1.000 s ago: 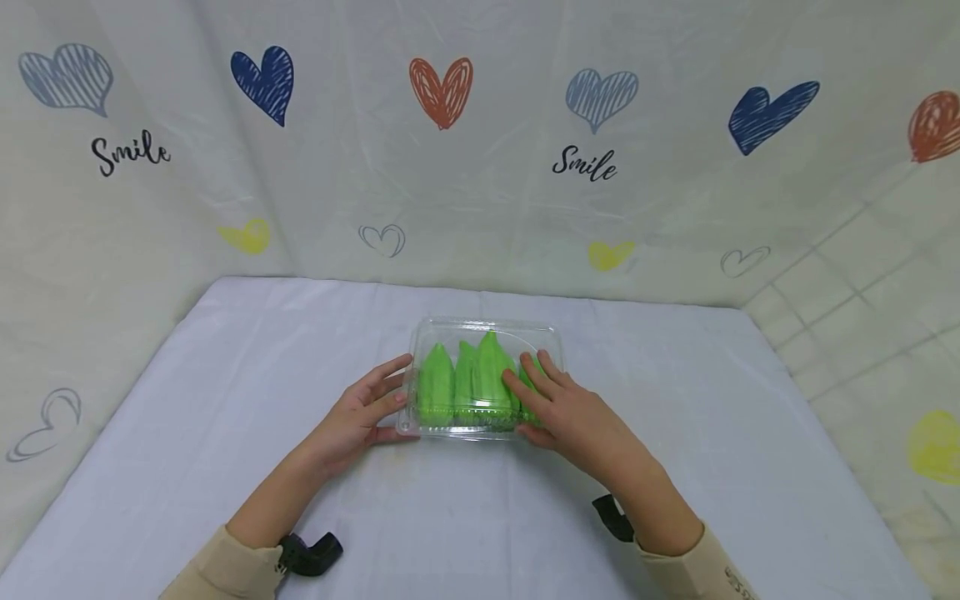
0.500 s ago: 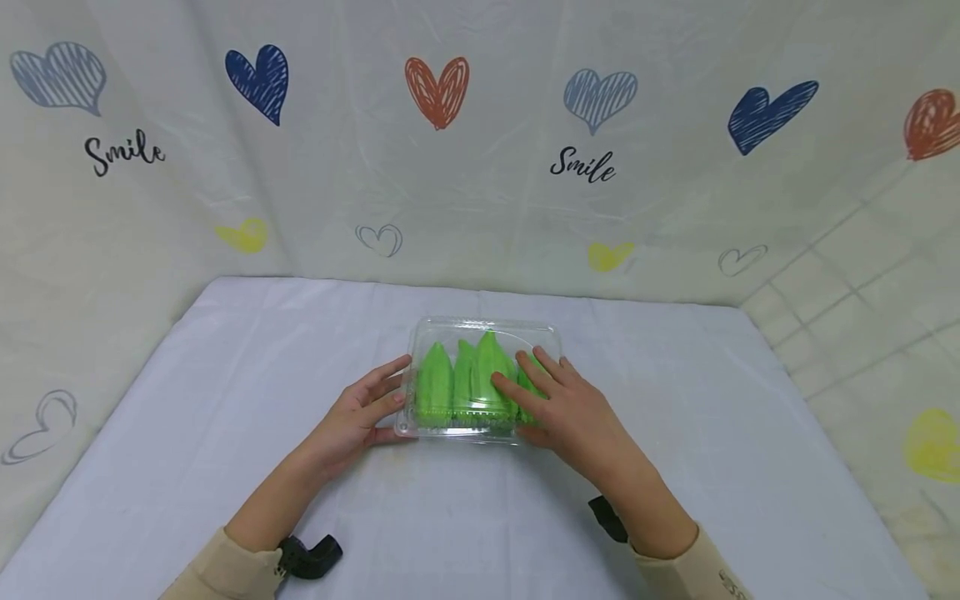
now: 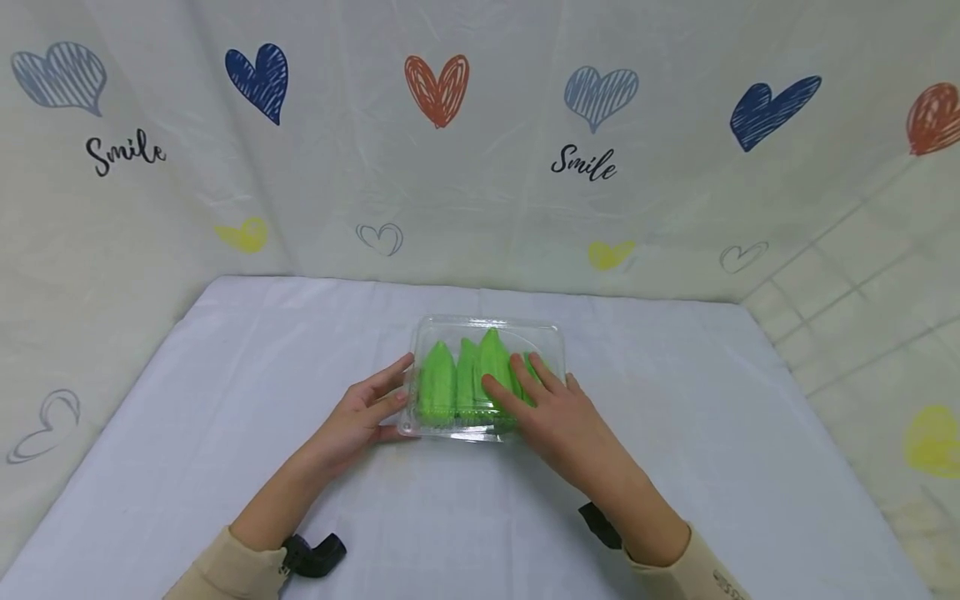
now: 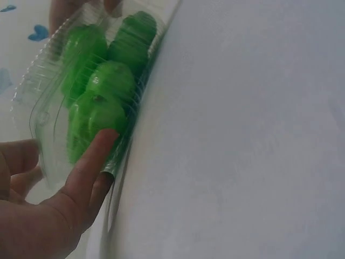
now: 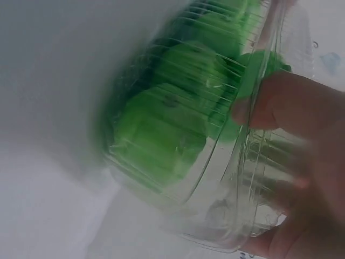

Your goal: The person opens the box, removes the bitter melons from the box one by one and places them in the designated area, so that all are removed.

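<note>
A clear plastic clamshell box (image 3: 487,322) lies on the white cloth in the head view, its transparent lid down over several bright green, ridged, pointed vegetables (image 3: 437,387). My left hand (image 3: 356,421) holds the box's left end; the left wrist view shows one finger (image 4: 86,172) along the front wall and others at the side. Across the lid's right part my right hand (image 3: 558,429) rests with its fingers spread, covering the rightmost vegetables. In the right wrist view a fingertip (image 5: 245,110) touches the lid near the rim, and other fingers show blurred through the plastic.
White cloth (image 3: 300,333) covers the table around the box. Behind it hangs a pale curtain (image 3: 480,192) printed with hearts and "Smile". Black wrist mounts (image 3: 318,556) sit below each forearm, near the beige cuffs.
My right hand has slid slightly left over the lid, and its lower finger no longer shows at the front edge. My left hand keeps its hold, and the box stays nearly in place.
</note>
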`<state>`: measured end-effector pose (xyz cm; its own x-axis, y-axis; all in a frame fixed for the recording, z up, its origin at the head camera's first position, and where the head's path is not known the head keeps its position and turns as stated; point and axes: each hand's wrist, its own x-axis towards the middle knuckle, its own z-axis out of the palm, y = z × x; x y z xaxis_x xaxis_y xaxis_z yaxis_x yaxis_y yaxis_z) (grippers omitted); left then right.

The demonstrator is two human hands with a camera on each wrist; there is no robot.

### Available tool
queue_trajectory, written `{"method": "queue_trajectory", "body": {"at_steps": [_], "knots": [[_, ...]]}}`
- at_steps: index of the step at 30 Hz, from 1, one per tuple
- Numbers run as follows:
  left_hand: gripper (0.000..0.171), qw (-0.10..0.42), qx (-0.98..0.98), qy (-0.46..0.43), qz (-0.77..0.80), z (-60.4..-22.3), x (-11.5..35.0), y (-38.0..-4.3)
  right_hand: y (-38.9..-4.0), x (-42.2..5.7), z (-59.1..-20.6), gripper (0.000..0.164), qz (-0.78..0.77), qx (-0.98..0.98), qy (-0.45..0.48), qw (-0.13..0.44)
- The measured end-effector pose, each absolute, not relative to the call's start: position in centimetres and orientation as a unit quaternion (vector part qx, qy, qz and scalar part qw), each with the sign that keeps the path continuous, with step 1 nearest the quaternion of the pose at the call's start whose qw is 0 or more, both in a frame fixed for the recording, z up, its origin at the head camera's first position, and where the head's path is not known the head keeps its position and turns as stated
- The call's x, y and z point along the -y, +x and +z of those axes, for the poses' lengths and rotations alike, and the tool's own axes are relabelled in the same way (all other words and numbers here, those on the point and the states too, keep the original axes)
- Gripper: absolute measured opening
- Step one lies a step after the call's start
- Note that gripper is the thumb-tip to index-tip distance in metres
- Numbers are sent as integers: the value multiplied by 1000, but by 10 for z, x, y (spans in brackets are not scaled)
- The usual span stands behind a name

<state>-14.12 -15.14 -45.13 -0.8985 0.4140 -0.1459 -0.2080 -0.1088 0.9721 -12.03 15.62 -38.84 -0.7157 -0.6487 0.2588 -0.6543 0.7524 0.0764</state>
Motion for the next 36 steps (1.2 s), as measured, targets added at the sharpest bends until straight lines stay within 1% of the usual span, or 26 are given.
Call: {"method": "queue_trajectory", "body": {"at_steps": [5,9,15,19,23,26,29,33,36], "knots": [[62,216,-638,88,733,-449,149,-139,-119,-155,-387,79,-8,927,351,134],[59,214,-639,78,735,-448,148,-138,-121,-157,-388,80,-6,918,370,144],[57,211,-640,78,735,-445,147,-137,-125,-164,-386,75,9,915,375,150],[57,218,-645,78,728,-444,149,-138,-126,-166,-385,78,27,918,370,143],[60,226,-646,71,726,-444,152,-139,-127,-166,-387,83,38,916,372,147],[69,235,-644,79,724,-444,154,-139,-128,-166,-389,87,39,913,375,153],[86,237,-669,98,697,-443,156,-138,-128,-166,-390,85,41,909,380,165],[108,208,-728,112,643,-439,151,-134,-130,-165,-392,80,47,901,388,186],[113,180,-755,95,623,-438,146,-132,-133,-165,-395,77,52,894,396,203]]}}
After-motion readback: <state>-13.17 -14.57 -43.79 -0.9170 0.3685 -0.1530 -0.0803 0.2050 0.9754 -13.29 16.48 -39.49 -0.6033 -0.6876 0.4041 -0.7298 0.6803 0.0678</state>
